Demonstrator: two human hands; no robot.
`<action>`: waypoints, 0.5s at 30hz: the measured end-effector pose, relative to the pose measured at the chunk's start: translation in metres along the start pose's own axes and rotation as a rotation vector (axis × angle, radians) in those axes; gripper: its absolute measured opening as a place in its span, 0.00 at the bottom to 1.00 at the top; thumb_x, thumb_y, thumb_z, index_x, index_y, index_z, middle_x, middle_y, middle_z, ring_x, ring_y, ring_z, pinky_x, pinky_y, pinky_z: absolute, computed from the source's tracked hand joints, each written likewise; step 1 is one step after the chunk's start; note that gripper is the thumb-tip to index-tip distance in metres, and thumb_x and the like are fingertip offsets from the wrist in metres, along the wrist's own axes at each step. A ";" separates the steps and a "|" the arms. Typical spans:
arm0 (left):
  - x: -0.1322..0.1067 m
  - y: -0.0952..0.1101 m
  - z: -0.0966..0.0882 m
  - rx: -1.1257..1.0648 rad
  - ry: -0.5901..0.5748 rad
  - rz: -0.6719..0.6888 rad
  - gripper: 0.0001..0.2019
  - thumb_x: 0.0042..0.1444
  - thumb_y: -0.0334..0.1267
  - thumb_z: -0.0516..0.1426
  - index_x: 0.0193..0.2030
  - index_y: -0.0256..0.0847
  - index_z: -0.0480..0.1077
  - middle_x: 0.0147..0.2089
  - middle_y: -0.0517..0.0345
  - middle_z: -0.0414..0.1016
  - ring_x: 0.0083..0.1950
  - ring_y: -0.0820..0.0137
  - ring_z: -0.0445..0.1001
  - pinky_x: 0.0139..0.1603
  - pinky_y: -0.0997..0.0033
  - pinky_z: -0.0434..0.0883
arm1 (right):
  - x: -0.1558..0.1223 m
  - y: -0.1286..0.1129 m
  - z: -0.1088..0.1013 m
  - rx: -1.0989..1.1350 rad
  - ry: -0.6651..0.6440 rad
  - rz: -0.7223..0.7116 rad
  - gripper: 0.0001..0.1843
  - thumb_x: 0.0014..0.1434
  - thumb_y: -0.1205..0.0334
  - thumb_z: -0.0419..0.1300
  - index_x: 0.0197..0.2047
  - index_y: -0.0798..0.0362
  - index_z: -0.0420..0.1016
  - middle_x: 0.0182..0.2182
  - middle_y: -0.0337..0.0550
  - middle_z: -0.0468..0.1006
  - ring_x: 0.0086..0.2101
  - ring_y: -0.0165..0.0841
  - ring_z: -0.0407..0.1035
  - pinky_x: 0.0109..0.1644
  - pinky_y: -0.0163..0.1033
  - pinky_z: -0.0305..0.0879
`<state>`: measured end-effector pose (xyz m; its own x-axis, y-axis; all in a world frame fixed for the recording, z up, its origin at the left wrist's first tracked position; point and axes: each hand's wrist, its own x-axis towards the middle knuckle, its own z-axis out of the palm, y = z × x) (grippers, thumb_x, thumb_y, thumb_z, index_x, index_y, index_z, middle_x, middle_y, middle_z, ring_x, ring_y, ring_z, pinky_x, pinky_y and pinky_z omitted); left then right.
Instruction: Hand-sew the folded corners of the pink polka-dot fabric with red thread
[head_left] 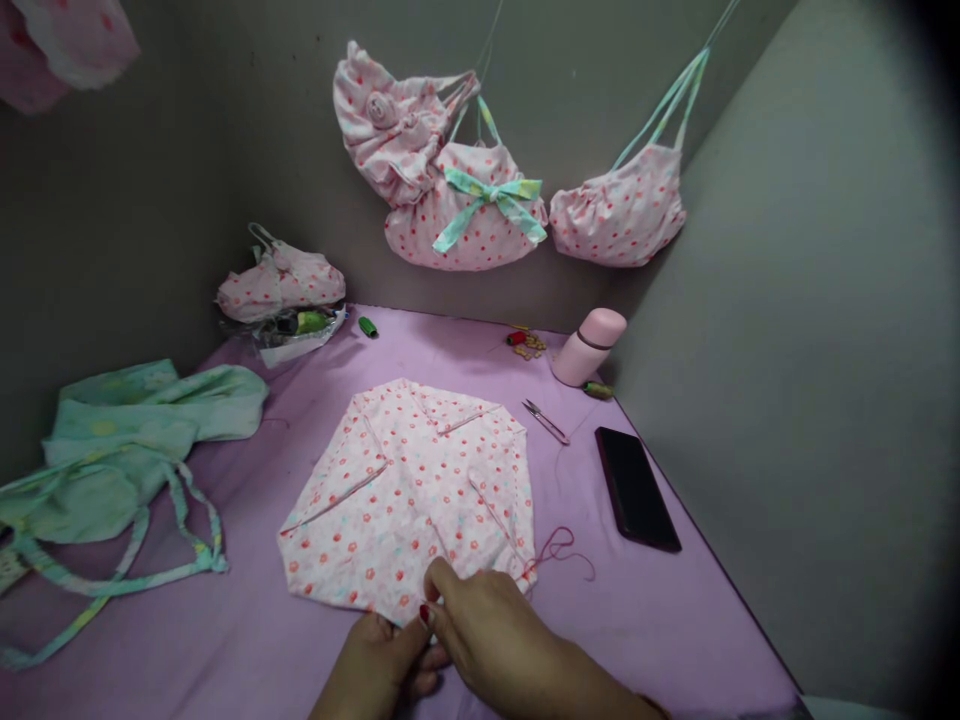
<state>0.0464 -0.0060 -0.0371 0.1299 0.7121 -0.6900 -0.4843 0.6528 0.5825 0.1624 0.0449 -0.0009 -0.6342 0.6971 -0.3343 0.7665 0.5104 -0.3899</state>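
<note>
A pink floral cloth [420, 490] lies flat on the purple tabletop, its corners folded in and running stitches along some edges. My left hand [386, 660] grips its near edge between thumb and fingers. Right beside it, my right hand [499, 635] is closed in a pinch at the same edge, its fingertips meeting the left thumb. Whatever sits in that pinch is too small or hidden to make out. Red thread [559, 545] trails in loops over the table, just beyond my right hand.
Thread snips [546, 422], a black phone [637, 490], a pink flask [589, 348] and thread spools [367, 327] lie around the cloth. Green fabric with straps [120, 450] covers the left side. Pink dotted pouches [480, 205] hang against the grey wall [787, 350].
</note>
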 end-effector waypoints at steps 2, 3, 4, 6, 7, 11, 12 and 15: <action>-0.001 0.001 0.000 0.009 -0.007 0.009 0.20 0.36 0.46 0.68 0.13 0.35 0.64 0.13 0.66 0.62 0.16 0.84 0.55 0.18 0.85 0.51 | 0.001 -0.001 -0.003 -0.028 -0.002 -0.027 0.08 0.58 0.66 0.51 0.38 0.54 0.70 0.25 0.45 0.78 0.23 0.34 0.69 0.22 0.33 0.47; -0.001 0.001 0.000 0.007 -0.012 0.002 0.20 0.37 0.45 0.68 0.13 0.35 0.64 0.14 0.66 0.63 0.16 0.84 0.56 0.18 0.85 0.51 | 0.002 -0.002 -0.004 -0.033 -0.001 -0.037 0.07 0.59 0.66 0.51 0.36 0.54 0.70 0.23 0.44 0.77 0.21 0.32 0.67 0.21 0.33 0.45; 0.000 0.001 0.000 0.000 -0.012 -0.009 0.19 0.37 0.44 0.68 0.13 0.36 0.64 0.13 0.66 0.63 0.16 0.83 0.57 0.18 0.86 0.52 | 0.003 -0.002 -0.003 -0.033 0.003 -0.041 0.08 0.59 0.66 0.50 0.34 0.54 0.70 0.22 0.43 0.76 0.20 0.31 0.66 0.20 0.33 0.44; 0.002 -0.001 -0.001 -0.023 -0.009 -0.030 0.19 0.36 0.43 0.68 0.14 0.36 0.63 0.13 0.67 0.63 0.16 0.83 0.58 0.18 0.86 0.53 | 0.003 0.000 0.001 -0.010 0.037 -0.055 0.09 0.58 0.67 0.50 0.29 0.54 0.69 0.21 0.41 0.74 0.19 0.29 0.63 0.20 0.33 0.42; 0.003 -0.003 -0.002 -0.038 -0.011 -0.036 0.18 0.36 0.42 0.68 0.16 0.36 0.64 0.13 0.67 0.63 0.16 0.83 0.59 0.17 0.87 0.53 | 0.003 0.000 0.004 0.026 0.083 -0.076 0.09 0.57 0.67 0.50 0.27 0.54 0.68 0.22 0.41 0.73 0.19 0.28 0.63 0.20 0.32 0.43; 0.009 -0.012 -0.008 -0.088 0.052 -0.038 0.19 0.35 0.42 0.69 0.31 0.35 0.69 0.23 0.60 0.75 0.21 0.76 0.71 0.19 0.85 0.61 | 0.003 0.007 0.010 0.574 0.416 -0.165 0.09 0.59 0.63 0.48 0.29 0.54 0.65 0.30 0.42 0.69 0.24 0.28 0.65 0.24 0.30 0.54; 0.011 -0.014 -0.010 -0.089 0.078 -0.042 0.22 0.34 0.42 0.69 0.34 0.36 0.68 0.27 0.57 0.77 0.24 0.74 0.73 0.20 0.84 0.63 | 0.002 0.010 0.006 0.817 0.460 -0.132 0.09 0.61 0.60 0.47 0.31 0.53 0.63 0.29 0.41 0.69 0.22 0.26 0.64 0.22 0.29 0.54; 0.012 -0.015 -0.014 -0.076 0.122 -0.058 0.22 0.37 0.39 0.69 0.36 0.34 0.67 0.32 0.50 0.79 0.28 0.68 0.77 0.21 0.81 0.67 | -0.002 0.028 -0.022 1.494 0.499 0.070 0.11 0.60 0.52 0.52 0.36 0.50 0.58 0.20 0.30 0.66 0.11 0.20 0.50 0.14 0.25 0.44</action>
<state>0.0434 -0.0108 -0.0599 0.0559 0.6338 -0.7715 -0.5440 0.6673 0.5087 0.1878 0.0688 0.0075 -0.2762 0.9401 -0.1998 -0.1879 -0.2567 -0.9480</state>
